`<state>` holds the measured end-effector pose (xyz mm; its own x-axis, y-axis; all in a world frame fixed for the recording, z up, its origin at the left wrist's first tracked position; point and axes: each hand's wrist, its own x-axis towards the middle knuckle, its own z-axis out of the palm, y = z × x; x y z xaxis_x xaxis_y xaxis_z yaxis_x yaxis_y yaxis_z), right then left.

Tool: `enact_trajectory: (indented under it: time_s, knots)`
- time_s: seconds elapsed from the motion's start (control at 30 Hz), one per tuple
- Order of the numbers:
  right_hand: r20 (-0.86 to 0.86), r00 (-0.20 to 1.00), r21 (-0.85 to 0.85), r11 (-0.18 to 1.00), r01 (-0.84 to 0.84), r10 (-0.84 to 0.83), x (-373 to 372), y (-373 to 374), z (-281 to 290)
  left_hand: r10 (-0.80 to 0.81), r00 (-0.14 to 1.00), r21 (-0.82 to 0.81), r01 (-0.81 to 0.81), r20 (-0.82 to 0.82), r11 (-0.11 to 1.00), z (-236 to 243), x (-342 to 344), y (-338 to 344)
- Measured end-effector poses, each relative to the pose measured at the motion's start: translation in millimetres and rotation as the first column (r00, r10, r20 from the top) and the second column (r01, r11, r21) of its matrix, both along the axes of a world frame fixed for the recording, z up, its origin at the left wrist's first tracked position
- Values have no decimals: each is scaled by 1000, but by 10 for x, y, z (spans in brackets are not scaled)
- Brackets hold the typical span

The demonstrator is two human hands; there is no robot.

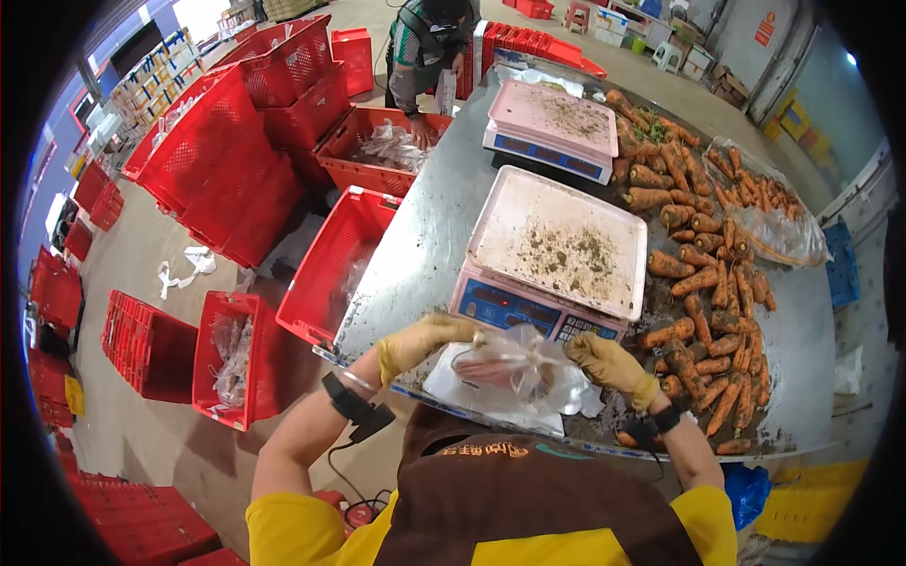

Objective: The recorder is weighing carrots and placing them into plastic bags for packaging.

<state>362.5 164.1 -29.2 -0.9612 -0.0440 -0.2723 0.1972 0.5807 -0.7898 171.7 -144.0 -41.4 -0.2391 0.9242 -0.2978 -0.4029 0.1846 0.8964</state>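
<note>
Both gloved hands hold a clear plastic bag [514, 368] with reddish-orange items inside, low over the front of the steel table [401, 274]. My left hand [420, 344] pinches its left end, and my right hand [613, 368] grips its gathered right side. Under the bag lies a stack of white plastic bags [444, 396]. Just beyond are a dirt-speckled pink scale [557, 245] and, farther back, a second scale [552, 118]. Loose, soil-marked carrots [698, 274] are heaped along the right, beside a large clear sack of more carrots [764, 208].
Red crates with plastic bags [212, 358] stand at my left, with stacked red crates [217, 160] behind. A co-worker [420, 66] reaches into another crate [359, 156] at the back. A blue plastic bag [746, 491] and yellow crate [802, 505] lie at lower right.
</note>
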Motion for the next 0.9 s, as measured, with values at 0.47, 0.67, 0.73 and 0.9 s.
enact_trajectory:
  time_s: [0.47,0.67,0.73,0.9]
  knots:
    - [-209,931,-281,930,237,-300,-651,-1208,1439,148,749,-144,-310,-646,940,697,-612,-1191]
    - [-251,881,-155,915,372,-401,-35,-857,465,475,765,-381,-634,-435,673,100,-1862,-2297]
    - [81,947,-7,950,312,-311,-92,-959,531,158,718,-469,-589,-678,658,-883,-2260,-2773]
    - [343,926,-143,965,218,-158,130,-568,-598,-84,684,-543,-491,-724,681,-1625,-2880,-2772]
